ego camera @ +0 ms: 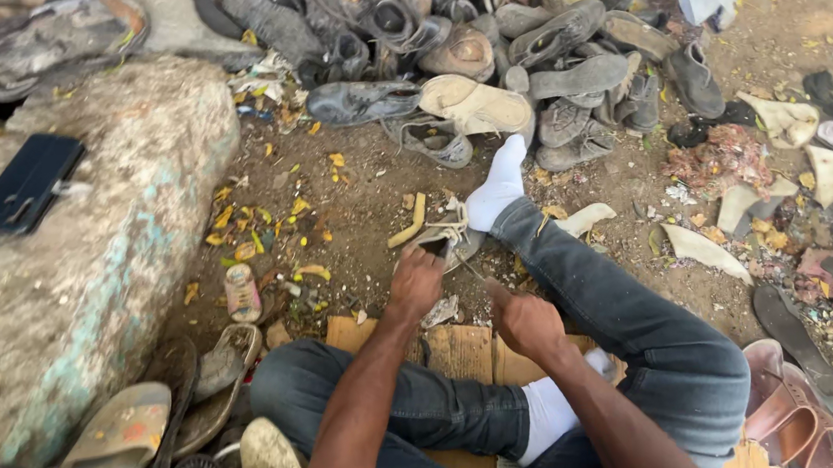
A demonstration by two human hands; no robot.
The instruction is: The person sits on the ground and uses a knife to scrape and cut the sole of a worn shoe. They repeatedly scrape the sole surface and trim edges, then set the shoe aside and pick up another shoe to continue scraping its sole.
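Far left: black flat phone-like slab (27,183) lying on a rough grey concrete block (107,251), well apart from the work. Centre: left hand (415,281) clamped on a worn pale laced shoe (449,239) resting on dirt beside a white-socked foot (498,185). Right hand (528,322) just behind, fist closed, grip contents impossible to tell. Risk: slipping shoe on loose dirt, jabbed fingers or leg, laces snagging. Beyond: heaped grey old shoes (520,44).
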